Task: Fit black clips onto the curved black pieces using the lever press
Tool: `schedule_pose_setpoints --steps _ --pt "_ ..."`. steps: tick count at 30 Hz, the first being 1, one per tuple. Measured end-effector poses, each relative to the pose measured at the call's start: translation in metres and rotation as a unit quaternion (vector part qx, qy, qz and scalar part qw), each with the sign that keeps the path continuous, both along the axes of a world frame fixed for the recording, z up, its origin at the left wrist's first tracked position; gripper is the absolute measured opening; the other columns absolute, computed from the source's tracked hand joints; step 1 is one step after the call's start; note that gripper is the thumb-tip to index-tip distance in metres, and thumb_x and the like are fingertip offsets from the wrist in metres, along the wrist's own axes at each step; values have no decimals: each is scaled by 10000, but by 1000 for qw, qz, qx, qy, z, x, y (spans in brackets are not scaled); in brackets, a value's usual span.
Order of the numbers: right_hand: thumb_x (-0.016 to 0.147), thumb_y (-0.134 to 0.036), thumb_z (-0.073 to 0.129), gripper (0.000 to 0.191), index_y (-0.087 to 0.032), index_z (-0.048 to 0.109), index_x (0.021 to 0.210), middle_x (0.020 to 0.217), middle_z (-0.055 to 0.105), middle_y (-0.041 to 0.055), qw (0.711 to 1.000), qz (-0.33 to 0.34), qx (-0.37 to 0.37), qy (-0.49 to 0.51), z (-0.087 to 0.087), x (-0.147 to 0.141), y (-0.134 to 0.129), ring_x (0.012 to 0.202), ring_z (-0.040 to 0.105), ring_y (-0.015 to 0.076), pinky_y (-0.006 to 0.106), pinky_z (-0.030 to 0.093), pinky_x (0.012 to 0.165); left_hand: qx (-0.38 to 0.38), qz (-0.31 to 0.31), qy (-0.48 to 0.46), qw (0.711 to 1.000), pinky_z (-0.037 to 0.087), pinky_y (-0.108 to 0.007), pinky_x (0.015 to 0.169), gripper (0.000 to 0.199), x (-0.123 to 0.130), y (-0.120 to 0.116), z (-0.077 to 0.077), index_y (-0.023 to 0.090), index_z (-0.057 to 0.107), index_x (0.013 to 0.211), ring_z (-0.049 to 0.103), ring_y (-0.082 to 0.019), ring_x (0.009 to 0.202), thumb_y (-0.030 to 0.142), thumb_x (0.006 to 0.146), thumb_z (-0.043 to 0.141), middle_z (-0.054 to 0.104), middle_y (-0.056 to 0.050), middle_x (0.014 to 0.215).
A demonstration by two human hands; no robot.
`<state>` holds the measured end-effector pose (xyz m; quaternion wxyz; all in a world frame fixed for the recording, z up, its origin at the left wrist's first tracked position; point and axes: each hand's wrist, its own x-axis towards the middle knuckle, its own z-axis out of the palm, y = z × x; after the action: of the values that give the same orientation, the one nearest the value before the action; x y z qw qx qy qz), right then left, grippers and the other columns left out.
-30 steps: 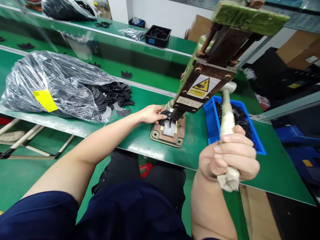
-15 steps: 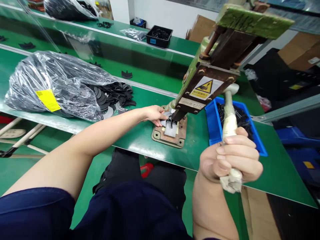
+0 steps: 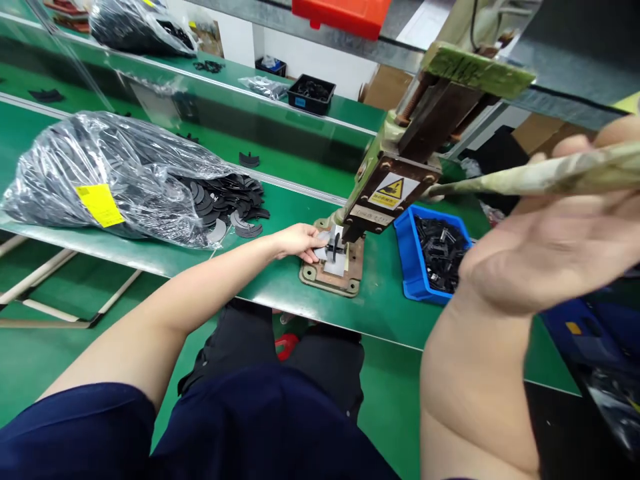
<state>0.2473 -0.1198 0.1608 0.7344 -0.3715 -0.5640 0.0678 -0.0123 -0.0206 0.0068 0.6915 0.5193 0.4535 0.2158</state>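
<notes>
1. Head view shows your left hand (image 3: 299, 240) at the base of the hand press (image 3: 400, 167), fingertips pinched on a small dark curved part (image 3: 334, 245) that sits on the pale plate of the die, right under the ram.
2. Your right hand (image 3: 545, 257) is up near the camera, fingers wrapped around the taped lever handle (image 3: 540, 175), which lies almost level across the frame.
3. Main risk: your left fingertips are just beside the ram. If you pull the lever while they rest there, you could pinch them.
4. Second risk: the part is only lightly held; a nudge could skew it on the die and the press would likely mark it off-centre.
5. The part looks crescent-shaped, flat on the plate. Its long axis seems to run roughly away from you, but it is too small to be sure which way the open side faces.
6. Finished pieces fill the blue bin (image 3: 407, 257) to the right; loose blanks spill from the plastic bag (image 3: 110, 173) on your left.
</notes>
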Motion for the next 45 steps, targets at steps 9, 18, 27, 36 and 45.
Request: schedule_pose_setpoints --steps 9,18,27,36,45 --pt "901 -427 792 400 -220 676 1223 1047 779 79 969 107 -211 -78 -171 -58 -37 893 762 167 324 672 801 66 -35 -100 992 633 -262 559 481 -31 -74 45 158 614 875 764 -186 581 523 812 921 782 -73 726" --pt "936 -417 742 204 -232 664 974 937 753 27 962 123 -235 -64 -189 -84 -57 818 716 149 300 610 756 55 -80 -81 992 596 -223 529 462 -25 -102 50 160 626 909 744 -162 554 532 838 891 772 -58 701" --pt "977 -366 667 129 -256 642 1037 966 740 19 961 88 -238 -113 -187 -82 -72 838 705 155 336 595 799 19 -127 -66 990 551 -206 488 504 -22 -93 53 169 609 896 724 -159 529 571 814 902 760 -55 684" --pt "974 -388 652 169 -247 694 1057 997 770 59 945 73 -234 -217 -168 -69 -74 922 727 193 374 611 875 171 -33 10 985 543 -257 577 448 -34 -98 44 196 617 978 660 -137 622 559 858 851 689 -11 791" --pt "982 -345 626 147 -246 686 1072 1007 764 77 946 85 -193 -247 -172 -69 -79 929 716 201 395 601 855 433 -61 108 893 423 -296 711 340 -26 -120 47 205 562 737 521 -149 753 402 990 676 536 -2 811"
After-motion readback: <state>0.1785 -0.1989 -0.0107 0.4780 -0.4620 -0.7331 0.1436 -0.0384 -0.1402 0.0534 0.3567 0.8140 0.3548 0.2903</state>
